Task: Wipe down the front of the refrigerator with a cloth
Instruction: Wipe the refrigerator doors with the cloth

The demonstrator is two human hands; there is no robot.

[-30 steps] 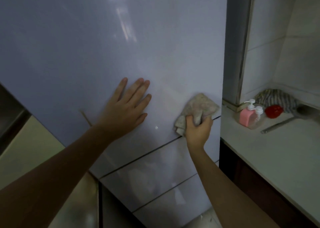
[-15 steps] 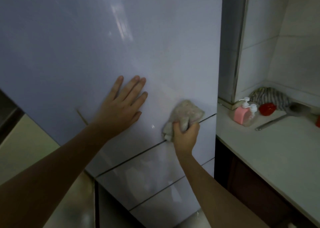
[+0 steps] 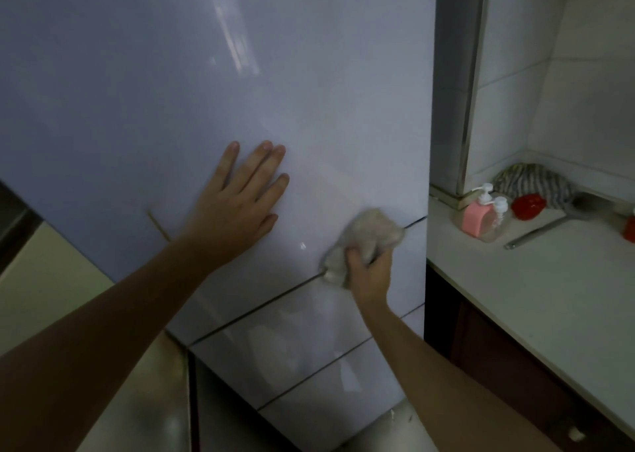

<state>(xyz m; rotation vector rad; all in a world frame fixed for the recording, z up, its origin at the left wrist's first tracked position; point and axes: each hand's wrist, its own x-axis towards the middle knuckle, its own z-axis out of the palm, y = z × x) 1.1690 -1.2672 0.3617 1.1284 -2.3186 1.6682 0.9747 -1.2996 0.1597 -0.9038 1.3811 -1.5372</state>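
The glossy pale lavender refrigerator front (image 3: 178, 73) fills most of the view, with two drawer panels below the big door. My left hand (image 3: 237, 207) lies flat on the door, fingers straight and pointing up. My right hand (image 3: 369, 273) grips a crumpled beige cloth (image 3: 367, 235) and presses it against the seam between the door and the upper drawer, near the fridge's right edge. My fingers hide the lower part of the cloth.
A white countertop (image 3: 536, 290) runs along the right, over dark cabinets. On it stand a pink pump bottle (image 3: 476, 213), a clear pump bottle (image 3: 496, 221), a red dish (image 3: 527, 206), a striped rag (image 3: 534, 180) and a metal ladle (image 3: 549, 225). Tiled walls form the corner behind.
My right hand has slid the cloth left and down along the seam, then slightly back to the right. The left hand stays flat on the door.
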